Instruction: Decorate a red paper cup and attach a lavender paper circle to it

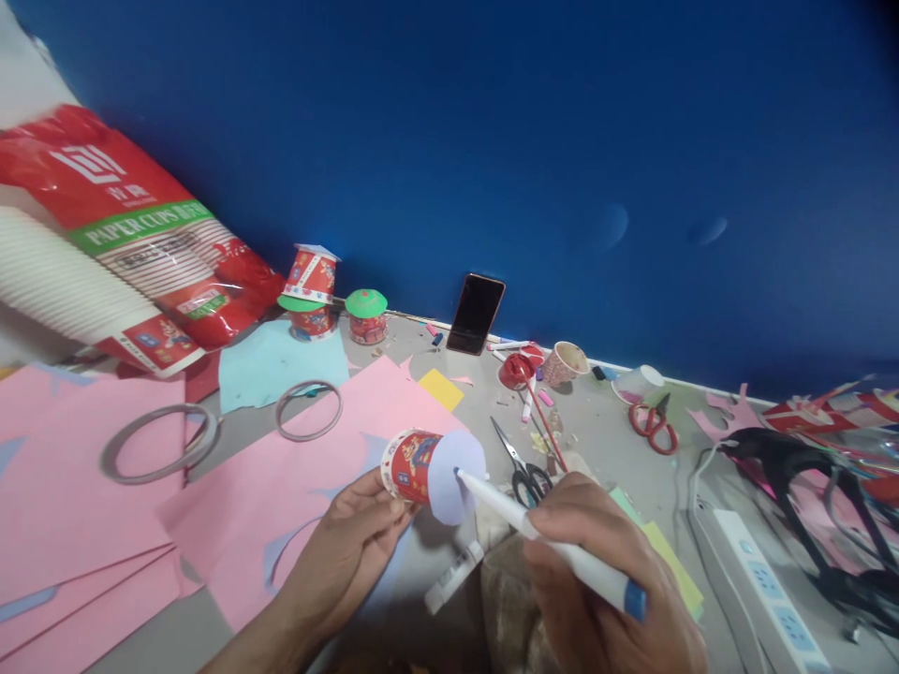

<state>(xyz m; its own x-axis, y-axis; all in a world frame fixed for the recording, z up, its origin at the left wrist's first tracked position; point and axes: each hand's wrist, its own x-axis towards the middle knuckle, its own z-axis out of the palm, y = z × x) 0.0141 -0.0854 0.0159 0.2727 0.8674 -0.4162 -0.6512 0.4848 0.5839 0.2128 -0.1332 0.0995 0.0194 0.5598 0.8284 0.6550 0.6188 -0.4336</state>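
Observation:
My left hand (358, 524) is closed around a red patterned paper cup (411, 463), which lies tilted on its side above the table. A pale lilac paper disc (456, 454) covers the cup's right end. In my right hand (596, 562) is a white marker (568, 548) with a blue end, and its blue tip meets the disc near the middle. Beneath the cup is a small white tube or cap-like piece (453, 578). Black-handled scissors (520, 463) lie just beyond the marker, partly hidden by my right hand.
Pink paper sheets (231, 524) spread across the left, with two tape-like rings (309, 410) on them. Behind stand decorated cups (366, 318), a bag of paper cups (154, 215) and a phone (476, 314). Red scissors (653, 431) and a power strip (769, 590) lie at right.

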